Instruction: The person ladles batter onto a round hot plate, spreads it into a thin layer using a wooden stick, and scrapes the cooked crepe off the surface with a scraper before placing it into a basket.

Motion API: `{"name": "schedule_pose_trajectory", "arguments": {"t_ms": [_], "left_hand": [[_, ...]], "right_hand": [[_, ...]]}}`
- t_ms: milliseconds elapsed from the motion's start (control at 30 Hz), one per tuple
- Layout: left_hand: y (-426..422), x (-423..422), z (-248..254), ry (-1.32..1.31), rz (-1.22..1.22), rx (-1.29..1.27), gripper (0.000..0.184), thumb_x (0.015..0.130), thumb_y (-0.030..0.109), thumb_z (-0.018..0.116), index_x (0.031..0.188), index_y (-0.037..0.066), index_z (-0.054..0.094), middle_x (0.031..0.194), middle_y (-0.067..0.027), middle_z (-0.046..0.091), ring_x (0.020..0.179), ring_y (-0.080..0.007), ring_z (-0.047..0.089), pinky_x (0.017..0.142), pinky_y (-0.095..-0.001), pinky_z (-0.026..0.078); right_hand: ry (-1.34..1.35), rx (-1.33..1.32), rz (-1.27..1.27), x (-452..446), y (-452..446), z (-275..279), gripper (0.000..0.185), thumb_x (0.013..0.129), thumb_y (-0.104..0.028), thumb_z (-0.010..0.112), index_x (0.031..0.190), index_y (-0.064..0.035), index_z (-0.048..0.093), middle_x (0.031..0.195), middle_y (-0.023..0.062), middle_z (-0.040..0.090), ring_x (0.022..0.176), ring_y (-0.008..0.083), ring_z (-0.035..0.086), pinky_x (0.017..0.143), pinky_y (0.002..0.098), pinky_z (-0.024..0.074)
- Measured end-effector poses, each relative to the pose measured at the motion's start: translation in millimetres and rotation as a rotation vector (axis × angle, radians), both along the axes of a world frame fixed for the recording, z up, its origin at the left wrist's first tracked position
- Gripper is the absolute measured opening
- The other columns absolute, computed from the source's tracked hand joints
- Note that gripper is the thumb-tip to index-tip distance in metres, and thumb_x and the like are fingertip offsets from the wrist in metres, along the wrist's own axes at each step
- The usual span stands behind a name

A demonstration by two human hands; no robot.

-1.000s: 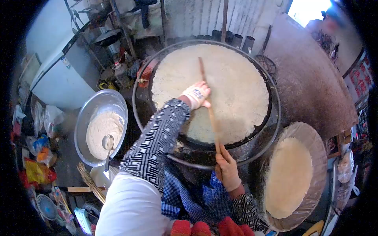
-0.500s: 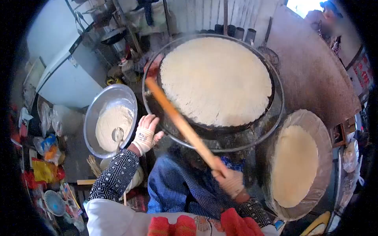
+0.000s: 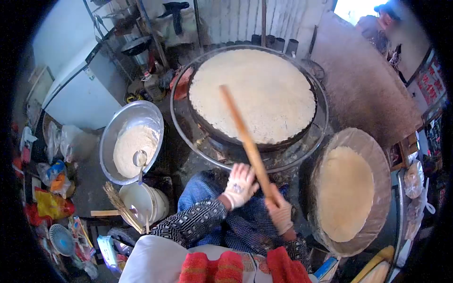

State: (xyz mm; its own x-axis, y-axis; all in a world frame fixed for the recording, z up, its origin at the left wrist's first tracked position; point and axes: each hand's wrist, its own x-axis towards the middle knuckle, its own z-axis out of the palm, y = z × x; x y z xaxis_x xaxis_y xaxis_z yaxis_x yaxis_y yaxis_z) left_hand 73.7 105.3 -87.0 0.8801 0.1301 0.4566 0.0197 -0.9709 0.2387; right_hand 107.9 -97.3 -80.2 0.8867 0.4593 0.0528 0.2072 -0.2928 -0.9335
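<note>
My right hand (image 3: 279, 210) is closed round the lower end of a long flat wooden stick (image 3: 248, 144). Its far end lies over a big round griddle covered by a thin pale sheet of batter (image 3: 252, 92). My left hand (image 3: 240, 185), in a white glove with bare fingers, is beside the middle of the stick with its fingers stretched out. Whether it touches the wood I cannot tell. A metal ring (image 3: 184, 137) runs round the griddle, just beyond the left fingertips.
To the left a metal basin (image 3: 109, 155) holds pale batter and a ladle (image 3: 139, 158). Below it stand a white bucket (image 3: 160, 203) and a straw brush (image 3: 121, 203). A lined basket (image 3: 377, 188) with a round flatbread sits right. Another person (image 3: 375, 30) is at the back right.
My left hand has moved right, from beside the basin to the stick. The stick's far end has swung from the griddle's left edge to over the batter sheet.
</note>
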Motion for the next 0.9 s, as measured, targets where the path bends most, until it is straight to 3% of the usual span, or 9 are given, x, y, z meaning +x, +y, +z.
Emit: {"name": "schedule_pose_trajectory", "arguments": {"t_ms": [67, 200, 333, 433, 500, 633, 733, 767, 900], "left_hand": [[-13.9, -28.7, 17.3, -0.028, -0.258, -0.224, 0.055, 0.077, 0.032, 0.073, 0.118, 0.002, 0.053, 0.121, -0.0191, 0.051, 0.117, -0.0383, 0.047, 0.107, -0.0582, 0.031], [1.2, -52.5, 26.5, -0.122, -0.305, -0.112, 0.059, 0.076, 0.033, 0.074, 0.124, 0.006, 0.052, 0.119, -0.0201, 0.049, 0.115, -0.0418, 0.046, 0.104, -0.0612, 0.032], [24.0, 16.1, 79.0, 0.081, -0.319, 0.043, 0.072, 0.082, 0.046, 0.064, 0.137, 0.005, 0.043, 0.139, -0.0237, 0.041, 0.134, -0.0432, 0.034, 0.111, -0.0616, 0.02], [33.9, 93.8, 86.3, 0.052, -0.499, 0.121, 0.085, 0.078, 0.057, 0.061, 0.139, 0.003, 0.04, 0.143, -0.0228, 0.039, 0.138, -0.0388, 0.031, 0.114, -0.0559, 0.019], [31.3, 147.1, 88.7, 0.039, -0.567, 0.16, 0.09, 0.074, 0.061, 0.061, 0.138, 0.001, 0.039, 0.142, -0.0229, 0.039, 0.138, -0.0389, 0.031, 0.115, -0.0516, 0.02], [49.7, 214.1, 47.0, 0.288, -0.551, 0.318, 0.095, 0.069, 0.065, 0.061, 0.132, -0.005, 0.043, 0.139, -0.0231, 0.043, 0.136, -0.0405, 0.033, 0.115, -0.0484, 0.025], [94.0, 232.0, 48.4, 0.367, -0.48, 0.358, 0.097, 0.066, 0.07, 0.058, 0.127, -0.005, 0.047, 0.133, -0.0239, 0.047, 0.135, -0.0407, 0.035, 0.115, -0.0469, 0.026], [111.7, 227.1, 53.1, 0.314, -0.443, 0.362, 0.094, 0.065, 0.069, 0.059, 0.122, -0.005, 0.049, 0.128, -0.0244, 0.051, 0.133, -0.0412, 0.037, 0.114, -0.0472, 0.028], [175.5, 203.1, 68.0, 0.384, -0.299, 0.306, 0.092, 0.066, 0.065, 0.061, 0.122, -0.008, 0.053, 0.134, -0.0268, 0.048, 0.137, -0.0412, 0.032, 0.117, -0.0449, 0.022]], "right_hand": [[0.075, -0.2, 0.08, -14.5, 0.2, 34.9, 0.054, 0.085, -0.022, 0.069, 0.137, -0.0188, 0.053, 0.104, 0.0193, 0.068, 0.086, 0.0228, 0.071, 0.075, 0.0311, 0.0532], [0.012, -0.081, 0.065, -39.8, -48.0, 34.7, 0.053, 0.088, -0.021, 0.067, 0.138, -0.0146, 0.051, 0.103, 0.0154, 0.071, 0.082, 0.0205, 0.07, 0.071, 0.0315, 0.0536], [0.127, -0.05, 0.027, -68.5, -103.7, 25.5, 0.051, 0.091, -0.018, 0.063, 0.14, -0.0108, 0.05, 0.095, 0.0081, 0.07, 0.068, 0.0134, 0.065, 0.061, 0.0264, 0.0512], [0.411, 0.406, -0.129, -89.6, -111.3, 16.6, 0.065, 0.09, -0.021, 0.068, 0.144, 0.0005, 0.04, 0.145, 0.0112, 0.046, 0.113, 0.0118, 0.054, 0.089, 0.0269, 0.0456], [0.549, 0.368, -0.29, -82.1, -83.7, 35.2, 0.069, 0.09, -0.023, 0.068, 0.146, 0.0019, 0.036, 0.149, 0.0108, 0.039, 0.118, 0.0116, 0.049, 0.091, 0.0277, 0.0445], [0.547, 0.271, -0.23, -66.1, -39.1, 6.9, 0.074, 0.091, -0.028, 0.065, 0.149, 0.0001, 0.028, 0.123, 0.0101, 0.06, 0.096, 0.0113, 0.06, 0.074, 0.0267, 0.0495], [0.874, 0.402, -0.13, -34.5, -7.7, 53.2, 0.074, 0.093, -0.033, 0.063, 0.15, -0.0034, 0.026, 0.077, 0.0019, 0.062, 0.058, 0.0089, 0.055, 0.051, 0.0251, 0.0451], [0.884, 0.401, -0.136, -26.4, 6.0, 51.2, 0.07, 0.095, -0.036, 0.06, 0.15, -0.0065, 0.028, 0.053, -0.0034, 0.042, 0.038, 0.0077, 0.037, 0.038, 0.025, 0.0337], [0.968, 0.491, 0.067, 5.1, 39.3, 30.4, 0.056, 0.099, -0.029, 0.054, 0.148, -0.0118, 0.035, 0.055, -0.0025, 0.045, 0.041, 0.0074, 0.042, 0.039, 0.0234, 0.0337]]}}
